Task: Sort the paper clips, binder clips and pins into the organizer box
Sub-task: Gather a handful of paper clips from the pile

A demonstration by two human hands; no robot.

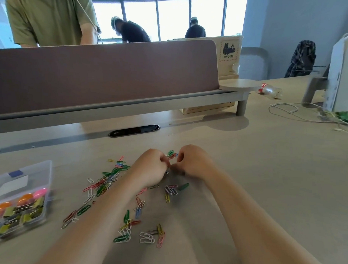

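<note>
Coloured paper clips (108, 185) are strewn loose over the pale bench (256, 174), mostly to the left of and between the two bare forearms. The thickest scatter lies left of the left wrist, and smaller groups lie nearer the camera.

A small bunch of clips (172, 156) is held up at the far edge of the scatter, between the two hands. It is pinched by the curled fingertips of the left hand (150, 166). The right hand (193, 162) is brought close against it from the other side, with its fingers curled and the fingertips at the bunch. Whether a clip is actually gripped by that hand cannot be told.

The clear organizer box (47, 173) is set at the left edge of the bench, well apart from the hands, with a blue latch on its far side. Yellow-green binder clips (31, 213) are seen in its near compartments, and round orange and pink pins (25, 198) just behind them.

Beyond the hands, a dark cable slot (134, 130) is let into the bench below a brown partition (104, 74). To the far right lie a toppled plastic bottle (270, 91) and a loose white cord (284, 111). A cardboard box (229, 54) stands behind the end of the partition. A person in an olive shirt (51, 17) is seen behind the partition.
</note>
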